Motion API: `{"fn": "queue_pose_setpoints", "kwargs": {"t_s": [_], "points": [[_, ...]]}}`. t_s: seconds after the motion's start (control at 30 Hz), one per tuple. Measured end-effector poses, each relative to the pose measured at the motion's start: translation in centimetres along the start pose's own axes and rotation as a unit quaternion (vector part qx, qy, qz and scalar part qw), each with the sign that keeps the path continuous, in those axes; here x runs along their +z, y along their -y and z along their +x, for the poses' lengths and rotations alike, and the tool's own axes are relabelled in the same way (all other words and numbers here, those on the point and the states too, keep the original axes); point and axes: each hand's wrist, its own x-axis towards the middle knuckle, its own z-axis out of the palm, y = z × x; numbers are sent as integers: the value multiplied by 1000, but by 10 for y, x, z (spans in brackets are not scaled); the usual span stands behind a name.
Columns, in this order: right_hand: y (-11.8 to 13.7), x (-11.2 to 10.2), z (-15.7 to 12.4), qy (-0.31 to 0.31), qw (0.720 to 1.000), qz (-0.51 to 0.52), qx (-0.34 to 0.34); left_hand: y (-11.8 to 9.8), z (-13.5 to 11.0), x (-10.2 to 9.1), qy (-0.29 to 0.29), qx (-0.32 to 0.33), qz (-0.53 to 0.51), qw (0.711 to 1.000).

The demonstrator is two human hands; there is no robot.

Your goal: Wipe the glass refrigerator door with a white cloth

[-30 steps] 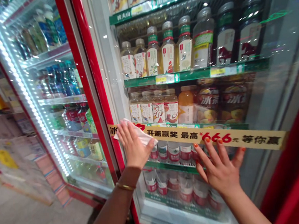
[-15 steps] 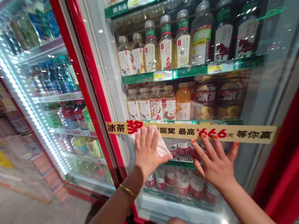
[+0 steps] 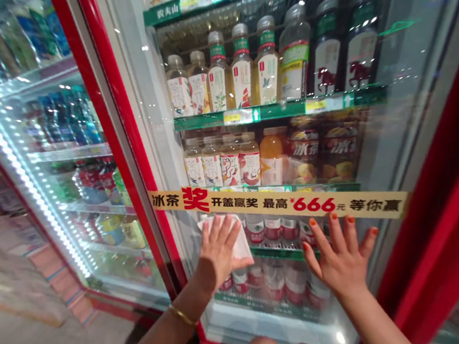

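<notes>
- Clearly, the glass door (image 3: 401, 80) is the largest thing, with a yellowish strip (image 3: 237, 202) across it reading "冰茶奖 开盖赢奖 最高¥666元 等你赢".
- The right hand (image 3: 341, 261) has its grip spread wide; the fingertips seem to touch the glass just below "666".
- The left hand (image 3: 217, 250) lies flat, its grip slightly spread, pressing rather than pinching.
- Under its fingers is a thin white cloth (image 3: 241, 242), against the glass below the strip's left part.
- Behind, two dark bottles have white labels (image 3: 327, 67) with a reddish horse.
</notes>
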Motion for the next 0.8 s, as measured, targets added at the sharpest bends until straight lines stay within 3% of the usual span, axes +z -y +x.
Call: {"fn": "queue_pose_setpoints", "kwargs": {"t_s": [0.03, 0.1, 0.17, 0.23, 0.27, 0.33, 0.4, 0.47, 0.53, 0.6, 0.67, 0.7, 0.73, 0.8], "points": [[0, 0, -1, 1, 1000, 1, -4, 5, -9, 0, 0, 7, 0, 1000], [0, -1, -1, 2, 1000, -2, -12, 22, -9, -6, -16, -58, 6, 998], [-1, -1, -1, 2, 1000, -6, -13, 31, 14, -15, -37, -165, 7, 986], [-1, -2, -1, 2, 1000, -10, -7, 20, 44, -20, -50, -222, -4, 974], [-2, -2, -1, 3, 1000, -10, -5, 9, 53, -19, -49, -213, -10, 976], [-2, -4, -3, 9, 1000, -6, -5, -17, 54, -15, -43, -129, -18, 991], [-2, -4, -7, 10, 1000, -5, -10, -32, 33, -8, -40, -19, -20, 999], [-2, -4, -10, 11, 1000, -8, -12, -26, 10, -2, -51, 35, -14, 998], [-1, -3, -11, 10, 1000, -10, -12, -9, 4, -3, -68, 9, 2, 998], [-1, -3, -10, 7, 1000, -14, -13, -1, 17, -8, -70, -72, 18, 995], [-1, -5, -6, 1, 1000, -16, -20, -12, 37, -13, -62, -143, 31, 987], [-1, -6, -4, 0, 1000, -16, -25, -22, 44, -14, -52, -148, 35, 987], [-1, -7, -3, 0, 999, -14, -30, -34, 46, -14, -40, -121, 35, 991], [0, -8, -1, 1, 999, -10, -34, -51, 37, -14, -16, 4, 32, 999]]}}
